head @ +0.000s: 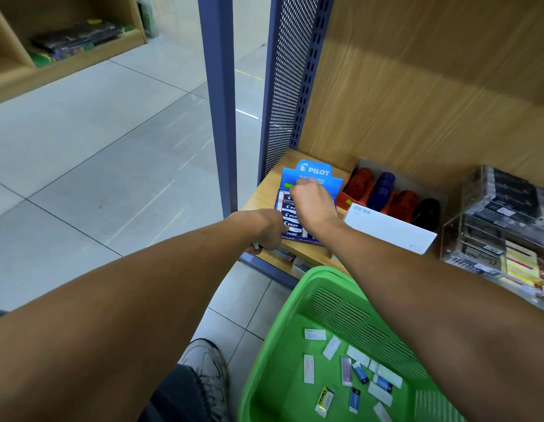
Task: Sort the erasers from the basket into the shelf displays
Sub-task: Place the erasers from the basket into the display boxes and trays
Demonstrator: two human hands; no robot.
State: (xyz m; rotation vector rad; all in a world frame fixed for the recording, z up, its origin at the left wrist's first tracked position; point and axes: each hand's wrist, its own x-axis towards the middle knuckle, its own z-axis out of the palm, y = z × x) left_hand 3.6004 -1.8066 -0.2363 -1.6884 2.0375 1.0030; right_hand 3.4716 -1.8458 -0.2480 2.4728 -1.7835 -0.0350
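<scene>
Right hand point(310, 199): we reach into the Pilot eraser box point(307, 205); grasp unclear.
Left hand point(266, 229): we pinch something small.
Erasers point(352, 368), five o'clock in the basket point(264, 360): light, firm; pinch the long sides.

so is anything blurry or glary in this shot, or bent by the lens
Head view: the wood back panel and clear case at right are motion-smeared; the Pilot box reads sharp, and the basket erasers are fairly clear. Streaks of glare lie on the floor tiles. The wide lens bows the blue post and swells both forearms.
</scene>
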